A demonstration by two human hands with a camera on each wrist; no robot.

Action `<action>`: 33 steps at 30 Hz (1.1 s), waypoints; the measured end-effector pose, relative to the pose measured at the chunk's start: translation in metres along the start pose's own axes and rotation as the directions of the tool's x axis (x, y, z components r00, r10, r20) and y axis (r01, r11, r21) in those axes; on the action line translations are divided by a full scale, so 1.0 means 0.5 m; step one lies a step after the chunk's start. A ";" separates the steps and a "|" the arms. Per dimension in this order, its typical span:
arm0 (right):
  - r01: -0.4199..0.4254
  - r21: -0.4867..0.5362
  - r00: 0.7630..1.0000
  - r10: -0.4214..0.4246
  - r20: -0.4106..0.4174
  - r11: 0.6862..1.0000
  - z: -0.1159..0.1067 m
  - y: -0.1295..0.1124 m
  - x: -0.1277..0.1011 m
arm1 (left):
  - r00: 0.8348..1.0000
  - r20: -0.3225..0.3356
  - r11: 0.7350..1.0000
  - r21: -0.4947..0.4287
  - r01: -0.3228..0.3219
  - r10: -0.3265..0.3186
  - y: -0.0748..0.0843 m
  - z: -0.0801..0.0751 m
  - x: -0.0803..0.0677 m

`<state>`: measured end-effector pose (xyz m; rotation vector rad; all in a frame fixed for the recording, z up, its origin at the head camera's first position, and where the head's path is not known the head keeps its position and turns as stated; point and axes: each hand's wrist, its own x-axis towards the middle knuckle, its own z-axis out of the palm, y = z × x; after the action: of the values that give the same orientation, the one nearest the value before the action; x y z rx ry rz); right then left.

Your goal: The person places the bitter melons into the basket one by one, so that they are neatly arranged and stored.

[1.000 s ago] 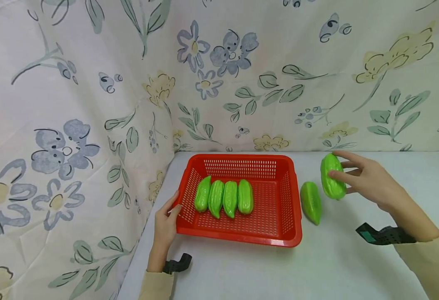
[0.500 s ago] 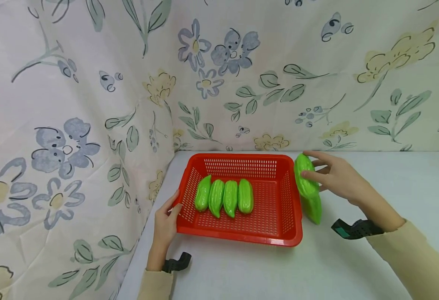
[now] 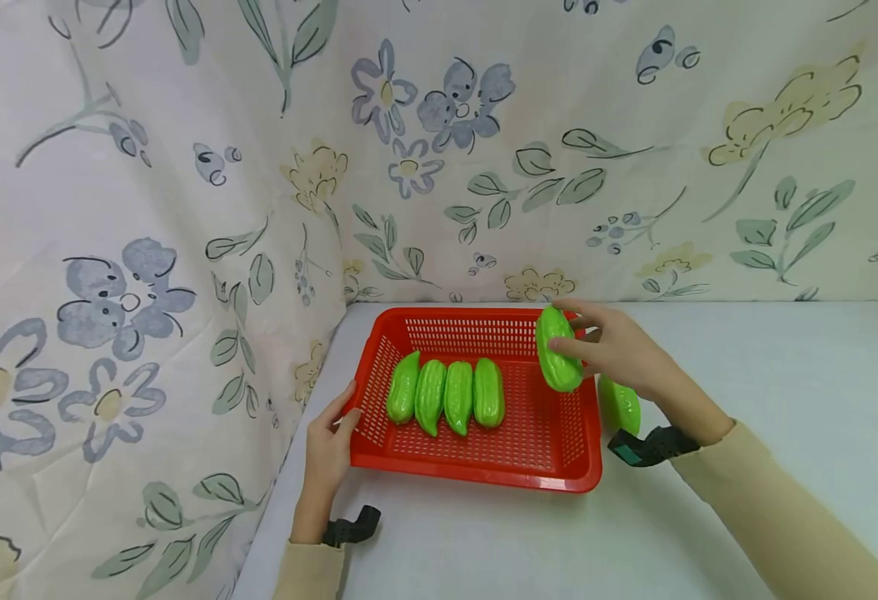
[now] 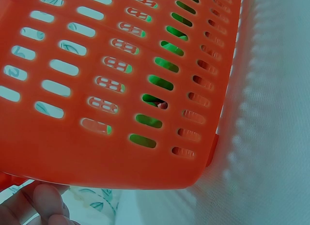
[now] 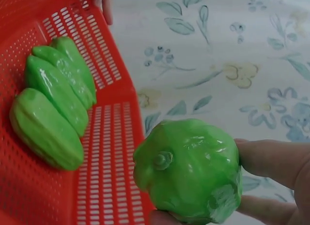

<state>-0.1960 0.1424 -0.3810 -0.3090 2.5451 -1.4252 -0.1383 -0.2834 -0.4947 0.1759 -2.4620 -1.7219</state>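
My left hand point(image 3: 328, 450) grips the left rim of a red plastic basket point(image 3: 476, 478), thumb at the edge. In the left wrist view, its fingertips show at the corner below the slotted wall. A glossy, ribbed green pepper point(image 3: 554, 333) is held between the thumb and fingers of my right hand point(image 3: 619, 350), above the basket's right part. Its stem end faces the right wrist camera. Several similar green peppers point(image 3: 460, 398) lie side by side in the basket's left half. One more green pepper point(image 3: 622, 407) lies on the table beside the right wall, partly covered by the right forearm and wrist strap.
A white table point(image 3: 476, 542) carries the basket. Floral cloth point(image 3: 484, 233) hangs behind it and along the left side. Each wrist wears a black camera strap point(image 3: 656, 446).
My right hand has moved left with the green pepper, from past the loose pepper on the table to over the basket. The left hand stays on the rim.
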 end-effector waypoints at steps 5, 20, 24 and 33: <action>0.016 0.018 1.000 -0.016 0.017 1.000 0.036 -0.015 0.021 | 1.000 -0.001 1.000 -0.006 0.009 -0.009 0.001 -0.001 0.000; 0.000 0.024 0.998 -0.001 0.065 1.000 0.095 -0.025 0.063 | 1.000 -0.009 1.000 -0.014 -0.004 0.003 -0.006 0.002 0.004; -0.013 -0.055 0.998 0.016 0.057 0.998 0.102 -0.017 0.072 | 1.000 -0.007 1.000 -0.011 -0.003 0.003 -0.004 0.001 0.003; -0.052 -0.281 0.993 0.080 0.090 0.958 0.131 0.013 0.104 | 1.000 0.000 1.000 -0.020 -0.003 0.003 -0.002 -0.001 0.001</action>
<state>-0.2280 0.0780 -0.4242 -0.3267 2.6437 -0.9995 -0.1387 -0.2841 -0.4954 0.1695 -2.4434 -1.7446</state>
